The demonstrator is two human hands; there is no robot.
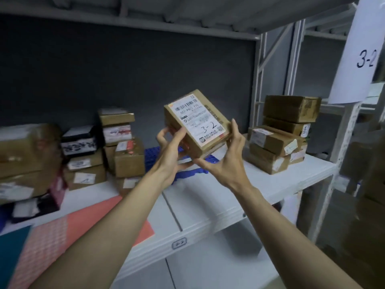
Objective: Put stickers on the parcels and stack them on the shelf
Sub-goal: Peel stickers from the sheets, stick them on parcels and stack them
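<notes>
A small brown cardboard parcel is held up over the white shelf, tilted, its white shipping label facing me with "3-2" handwritten on it. My left hand grips its lower left edge, fingers curled behind and thumb on the front. My right hand holds its right and bottom edges with spread fingers and thumb. A sheet of pink-red stickers lies flat on the shelf at the lower left.
A stack of brown parcels stands on the shelf at the right. More boxes are piled at the left and back. A blue plastic tray lies behind my hands. A paper sign "3-2" hangs on the right post.
</notes>
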